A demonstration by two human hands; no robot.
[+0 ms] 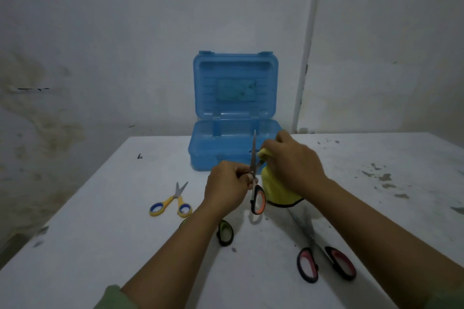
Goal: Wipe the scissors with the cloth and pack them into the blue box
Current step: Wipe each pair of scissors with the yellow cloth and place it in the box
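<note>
Orange-handled scissors gripped by left hand, right hand clutching one yellow cloth; three scissors lie tabled.

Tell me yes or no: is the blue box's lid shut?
No, the blue box stands open, its lid raised upright against the wall.

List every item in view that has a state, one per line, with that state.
Blue plastic box: open, lid upright, on the table.
Orange-handled scissors: held up, blades open.
Yellow cloth: bunched against a blade.
Left hand: grips the orange-handled scissors.
Right hand: grips the cloth.
Yellow-handled scissors: lying slightly open.
Pink-handled scissors: lying open.
Green-handled scissors: lying, partly hidden.
</note>
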